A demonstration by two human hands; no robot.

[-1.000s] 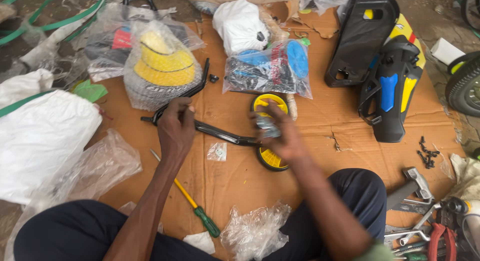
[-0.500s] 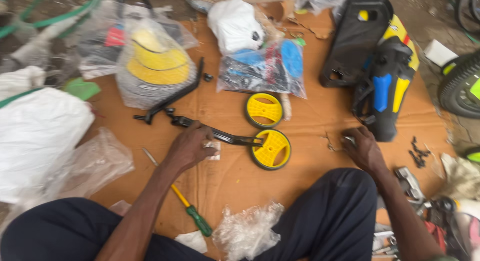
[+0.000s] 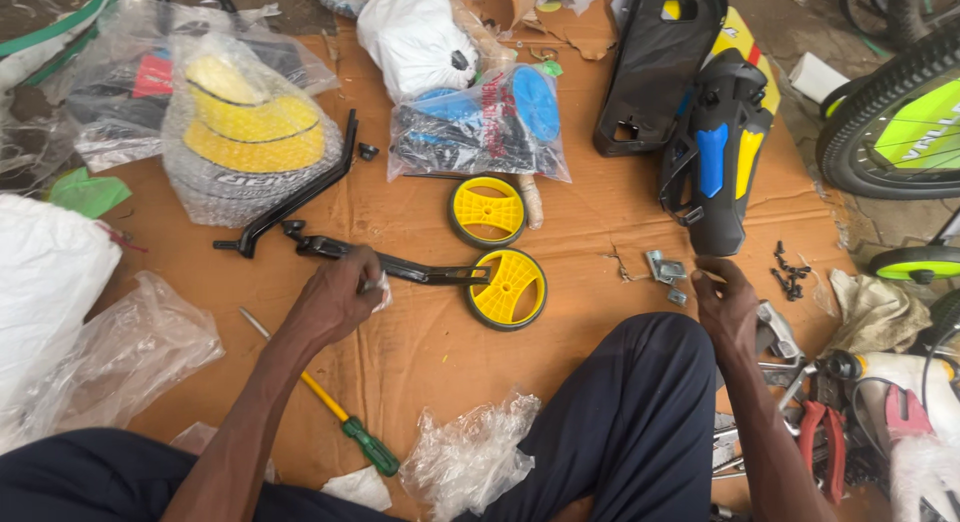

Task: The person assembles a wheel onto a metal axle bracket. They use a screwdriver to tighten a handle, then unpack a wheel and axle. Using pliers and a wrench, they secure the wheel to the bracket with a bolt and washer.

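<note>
My left hand (image 3: 335,300) grips the black metal bracket arm (image 3: 420,273) that carries a yellow training wheel (image 3: 508,288) lying flat on the cardboard (image 3: 420,342). A second yellow training wheel (image 3: 487,210) lies loose just beyond it. A bent black bracket (image 3: 300,192) lies to the upper left. My right hand (image 3: 728,304) rests low on the cardboard at the right, fingers curled beside small silver metal brackets (image 3: 664,270). Whether it holds anything I cannot see.
Bagged parts sit at the back: a yellow piece in bubble wrap (image 3: 245,132), blue parts in plastic (image 3: 485,127). Black, blue and yellow plastic covers (image 3: 715,132) lie at right, black screws (image 3: 788,270), pliers and tools (image 3: 825,432), a screwdriver (image 3: 345,427), a bicycle wheel (image 3: 900,112).
My right hand left the wheel and swung right to the small metal brackets. My left hand slid down onto the bracket arm. The wheel now lies flat on the cardboard.
</note>
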